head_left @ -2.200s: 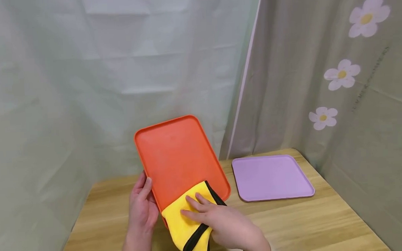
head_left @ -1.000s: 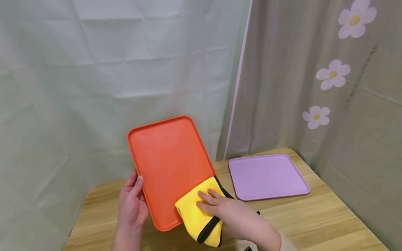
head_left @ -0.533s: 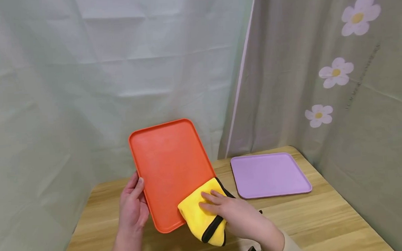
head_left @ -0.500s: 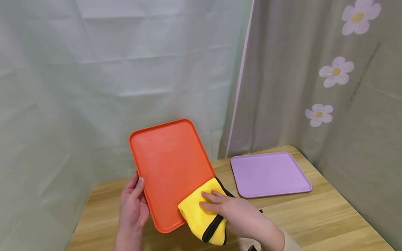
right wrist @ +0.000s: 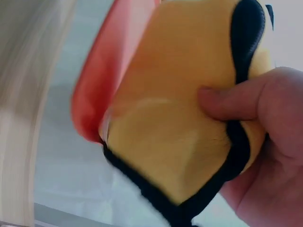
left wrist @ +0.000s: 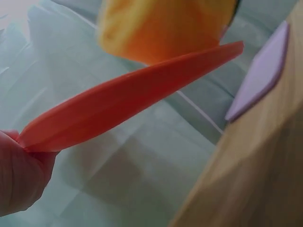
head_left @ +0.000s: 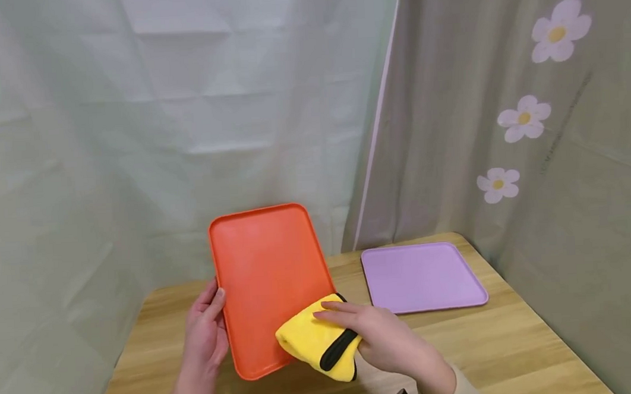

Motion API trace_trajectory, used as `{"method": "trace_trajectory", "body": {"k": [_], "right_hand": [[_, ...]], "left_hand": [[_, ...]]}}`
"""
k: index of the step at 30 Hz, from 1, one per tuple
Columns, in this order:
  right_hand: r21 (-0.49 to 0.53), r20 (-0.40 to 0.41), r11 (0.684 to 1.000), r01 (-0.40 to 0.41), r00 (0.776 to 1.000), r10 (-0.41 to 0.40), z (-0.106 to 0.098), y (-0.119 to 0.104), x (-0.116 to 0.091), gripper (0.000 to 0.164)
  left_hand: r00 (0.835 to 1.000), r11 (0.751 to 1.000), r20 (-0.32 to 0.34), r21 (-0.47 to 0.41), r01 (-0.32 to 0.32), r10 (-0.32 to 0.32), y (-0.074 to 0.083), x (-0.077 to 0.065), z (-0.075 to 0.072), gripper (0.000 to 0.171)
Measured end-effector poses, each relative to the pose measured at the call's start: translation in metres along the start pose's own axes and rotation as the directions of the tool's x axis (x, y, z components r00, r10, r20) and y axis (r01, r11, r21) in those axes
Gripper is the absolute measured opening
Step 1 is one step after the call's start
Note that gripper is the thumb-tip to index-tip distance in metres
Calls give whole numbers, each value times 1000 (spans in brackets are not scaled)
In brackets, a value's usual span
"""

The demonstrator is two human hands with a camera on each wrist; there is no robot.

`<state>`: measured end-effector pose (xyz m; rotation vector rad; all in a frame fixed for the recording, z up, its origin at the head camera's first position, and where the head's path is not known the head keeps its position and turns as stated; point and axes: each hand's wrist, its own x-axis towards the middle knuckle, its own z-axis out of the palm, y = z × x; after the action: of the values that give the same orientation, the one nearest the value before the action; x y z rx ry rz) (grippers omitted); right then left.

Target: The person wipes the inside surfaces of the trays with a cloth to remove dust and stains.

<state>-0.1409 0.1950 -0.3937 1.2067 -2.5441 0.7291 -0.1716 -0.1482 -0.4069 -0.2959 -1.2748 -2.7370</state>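
My left hand (head_left: 204, 328) grips the left edge of an orange-red rectangular tray (head_left: 266, 271), thumb on the rim, holding it tilted up above the table. In the left wrist view the tray (left wrist: 128, 101) shows edge-on. A folded yellow cloth (head_left: 306, 334) with black trim lies over the tray's lower right corner. My right hand (head_left: 382, 336) holds this cloth, its fingers on the upper face. The right wrist view shows the thumb pressing the other side of the cloth (right wrist: 165, 94), which partly hides the tray (right wrist: 99, 85) there.
A lilac tray (head_left: 424, 277) lies flat on the wooden table (head_left: 473, 343), to the right of my hands. Pale grey sheeting (head_left: 182, 109) hangs behind and at the left. A grey-brown curtain with white flowers (head_left: 561, 30) hangs at the right.
Over about two seconds the cloth has shifted right along the tray's lower end to its right corner. Since half a second ago the tray has sunk a little and the right hand has turned slightly.
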Motion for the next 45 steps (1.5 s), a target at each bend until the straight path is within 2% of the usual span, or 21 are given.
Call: {"method": "trace_trajectory", "body": {"k": [4,8,10,15,17,21,25,27,30,32,34,39,41,44,45], "right_hand": [[72,-140,997,-1,990,11,3,1,0,96],[92,-279,995,-26,959,51,2,3,1,86],[95,-314,994,-49,946,77,1,5,-1,83],[112,-373,989,-98,918,133,-2,12,-8,88],[111,-400,988,-111,905,146,-3,16,-12,91],[103,-449,987,-121,880,154,-6,24,-19,94],[112,-468,986,-125,869,164,-7,29,-28,95],[116,-463,984,-132,869,172,-6,30,-32,94],[119,-441,981,-156,877,192,-5,31,-36,90],[119,-427,978,-173,880,207,-5,32,-38,89],[119,-417,975,-189,881,222,-6,33,-39,87],[124,-409,970,-209,880,242,-6,36,-42,83],[126,-401,968,-217,881,250,-6,37,-43,83],[131,-387,965,-227,884,261,-5,37,-44,81],[134,-383,964,-229,886,263,-5,37,-44,80]], "left_hand": [[998,995,-33,69,65,-63,-4,-7,-11,34],[989,984,-76,115,136,-128,-7,-12,-25,32],[983,978,-96,128,168,-156,-8,-16,-33,31],[974,965,-110,154,213,-197,-10,-24,-52,33],[973,961,-107,171,218,-202,-11,-27,-59,35],[961,941,-136,212,264,-239,-10,-31,-71,33],[936,908,-195,250,336,-292,-6,-36,-85,29],[918,882,-236,279,380,-320,-4,-39,-91,28],[887,835,-292,324,444,-358,1,-43,-98,46],[868,812,-316,332,480,-384,3,-45,-101,58],[854,794,-324,337,506,-407,5,-48,-104,63],[822,770,-360,319,552,-441,4,-54,-109,59],[813,770,-383,307,559,-438,1,-57,-111,56],[810,772,-388,297,562,-441,-5,-58,-112,58],[813,770,-382,305,560,-440,-6,-58,-112,59]]}}
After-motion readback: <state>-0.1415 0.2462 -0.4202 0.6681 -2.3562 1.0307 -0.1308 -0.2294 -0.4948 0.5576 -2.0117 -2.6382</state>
